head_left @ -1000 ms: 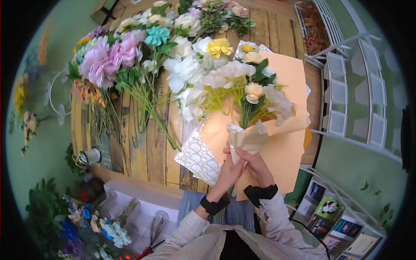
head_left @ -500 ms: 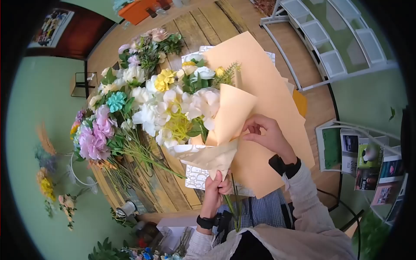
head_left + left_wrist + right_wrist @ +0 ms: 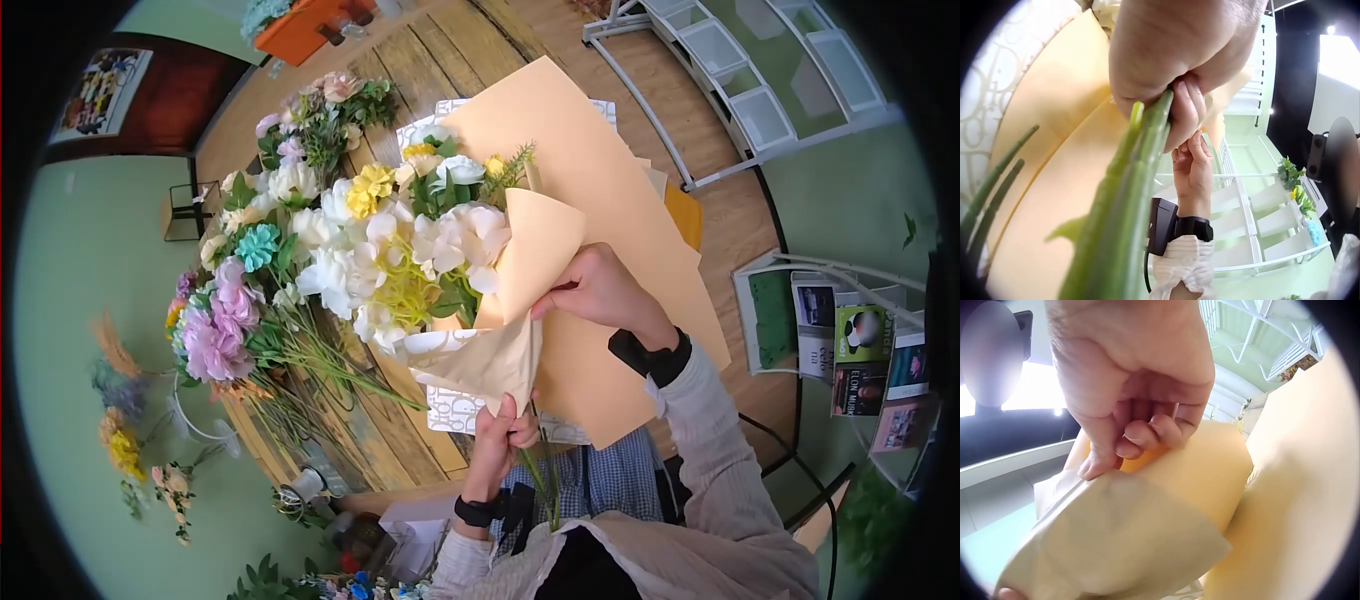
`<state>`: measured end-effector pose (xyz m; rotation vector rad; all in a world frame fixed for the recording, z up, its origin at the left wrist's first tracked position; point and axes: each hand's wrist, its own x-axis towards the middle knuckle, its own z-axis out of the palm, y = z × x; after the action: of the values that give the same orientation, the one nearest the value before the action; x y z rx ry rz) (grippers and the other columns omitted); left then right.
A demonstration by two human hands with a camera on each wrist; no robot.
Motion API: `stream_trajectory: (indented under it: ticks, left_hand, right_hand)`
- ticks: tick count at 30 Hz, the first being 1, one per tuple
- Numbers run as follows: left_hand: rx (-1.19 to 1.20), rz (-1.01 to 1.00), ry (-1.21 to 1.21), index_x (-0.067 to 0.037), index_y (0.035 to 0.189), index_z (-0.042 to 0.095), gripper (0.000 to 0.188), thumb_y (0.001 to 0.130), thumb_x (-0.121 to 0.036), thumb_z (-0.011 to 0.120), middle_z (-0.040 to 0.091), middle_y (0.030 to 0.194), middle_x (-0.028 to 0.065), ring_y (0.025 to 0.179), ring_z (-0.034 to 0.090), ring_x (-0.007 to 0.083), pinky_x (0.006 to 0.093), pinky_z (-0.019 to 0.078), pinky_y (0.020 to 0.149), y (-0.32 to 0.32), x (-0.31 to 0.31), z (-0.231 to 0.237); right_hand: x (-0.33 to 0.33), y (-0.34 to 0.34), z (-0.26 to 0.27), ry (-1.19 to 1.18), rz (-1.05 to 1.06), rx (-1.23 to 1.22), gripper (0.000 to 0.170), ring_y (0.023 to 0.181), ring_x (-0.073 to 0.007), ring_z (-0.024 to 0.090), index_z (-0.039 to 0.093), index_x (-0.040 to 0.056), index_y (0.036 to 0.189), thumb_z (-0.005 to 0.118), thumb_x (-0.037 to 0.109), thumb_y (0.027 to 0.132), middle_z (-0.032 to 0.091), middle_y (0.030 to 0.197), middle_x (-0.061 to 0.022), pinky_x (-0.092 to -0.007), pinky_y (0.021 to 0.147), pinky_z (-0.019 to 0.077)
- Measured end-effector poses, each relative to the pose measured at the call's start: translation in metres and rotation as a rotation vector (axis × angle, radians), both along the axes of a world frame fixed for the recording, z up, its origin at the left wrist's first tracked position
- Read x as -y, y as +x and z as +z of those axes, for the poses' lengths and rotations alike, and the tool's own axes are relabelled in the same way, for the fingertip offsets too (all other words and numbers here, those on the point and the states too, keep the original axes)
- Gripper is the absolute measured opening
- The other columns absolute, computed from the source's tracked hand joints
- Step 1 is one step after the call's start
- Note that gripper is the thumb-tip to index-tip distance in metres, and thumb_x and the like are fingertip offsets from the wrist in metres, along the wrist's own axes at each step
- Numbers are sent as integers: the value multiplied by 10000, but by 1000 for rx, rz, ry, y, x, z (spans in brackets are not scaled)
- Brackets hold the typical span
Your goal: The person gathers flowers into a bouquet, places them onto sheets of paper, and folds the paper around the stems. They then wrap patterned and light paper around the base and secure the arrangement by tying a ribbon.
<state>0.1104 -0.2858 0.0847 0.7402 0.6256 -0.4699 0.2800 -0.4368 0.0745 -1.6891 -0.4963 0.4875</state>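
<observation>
My left hand [image 3: 495,440] grips a bouquet low down, around its wrapped base. Green stems [image 3: 1122,206] stick out below that fist. White hydrangea blooms [image 3: 465,240] and a white rose [image 3: 460,170] show at the top, beside a green sprig [image 3: 515,165]. Wrapping paper [image 3: 480,365], beige with a patterned white inner side, folds around the lower part. A peach flap of paper [image 3: 540,245] curls up on the bouquet's right. With thumb and fingers, my right hand [image 3: 1135,375] pinches the paper's edge at the right side, other fingers curled in.
Large peach sheets [image 3: 620,330] lie over patterned white paper [image 3: 450,408] on the wooden table [image 3: 400,460]. Loose flowers, among them pink peonies [image 3: 215,340] and a teal bloom [image 3: 258,246], cover the left. A white rack [image 3: 760,115] and a magazine stand [image 3: 860,330] stand right.
Both hands were together at the bouquet's base; the right then rose to the paper's right side and now pinches its edge. The left keeps its hold. The head view has turned.
</observation>
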Motion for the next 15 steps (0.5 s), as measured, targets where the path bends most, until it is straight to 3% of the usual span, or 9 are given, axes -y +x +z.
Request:
stream_trajectory:
  ticks: [4, 6, 8, 9, 10, 12, 13, 14, 15]
  left_hand:
    - [33, -54, 54, 22, 863, 436, 344, 864, -321, 406, 256, 524, -50, 418, 211, 49, 202, 181, 400, 5, 4, -3]
    - [-2, -63, 117, -2, 827, 444, 308, 865, -307, 416, 323, 517, -42, 411, 270, 53, 202, 216, 398, 6, 5, -5]
    - [-23, -137, 420, -23, 813, 456, 283, 859, -301, 433, 380, 525, -40, 421, 342, 51, 200, 261, 402, 7, 11, -5]
    - [-19, -167, 547, -8, 839, 465, 277, 852, -283, 442, 450, 526, 30, 431, 430, 127, 249, 333, 412, 3, 15, -13]
    - [-17, -126, 527, -8, 839, 465, 277, 852, -283, 442, 450, 526, 30, 431, 430, 127, 249, 333, 412, 0, 22, -20]
    - [175, -100, 928, 8, 846, 472, 296, 856, -285, 431, 432, 529, 17, 457, 416, 101, 256, 330, 415, -2, 42, -29]
    - [156, -152, 977, 22, 899, 453, 248, 847, -220, 436, 486, 556, 103, 492, 495, 214, 325, 377, 452, 0, 47, -26]
    - [142, -102, 956, 22, 899, 453, 248, 847, -220, 436, 486, 556, 103, 492, 495, 214, 325, 377, 452, 2, 54, -25]
    - [148, -50, 966, 20, 915, 446, 218, 839, -185, 438, 500, 589, 150, 539, 511, 285, 353, 384, 472, 3, 62, -25]
  right_hand:
    - [3, 0, -2, -36, -28, -73, 156, 567, -99, 556, 644, 45, 742, 676, 102, 600, 615, 658, -57, -227, 550, 430]
    - [5, -6, -14, -38, -195, -92, 186, 572, -100, 555, 634, 33, 770, 681, 97, 601, 616, 665, -59, -226, 554, 429]
    - [15, -15, -7, -86, -183, -116, 240, 600, -97, 556, 609, 3, 816, 682, 96, 607, 613, 685, -74, -229, 550, 426]
    - [21, -20, -2, -193, -207, -191, 254, 603, -113, 558, 598, -8, 828, 678, 105, 615, 606, 688, -88, -238, 551, 428]
    - [30, -26, 4, -307, -232, -261, 270, 607, -130, 560, 586, -19, 839, 674, 115, 622, 600, 692, -103, -246, 551, 430]
    - [56, -38, 10, -657, -131, -116, 248, 593, -169, 556, 574, -35, 830, 648, 120, 651, 588, 691, -127, -262, 545, 428]
    - [67, -45, 21, -723, -107, -68, 217, 580, -184, 551, 580, -30, 810, 634, 120, 664, 585, 688, -133, -267, 540, 426]
    - [74, -49, 36, -787, -83, -19, 188, 566, -200, 546, 586, -25, 791, 620, 120, 677, 582, 684, -139, -272, 534, 423]
    - [77, -49, 53, -843, -95, 26, 165, 561, -195, 544, 591, -22, 778, 613, 111, 683, 584, 691, -141, -272, 527, 418]
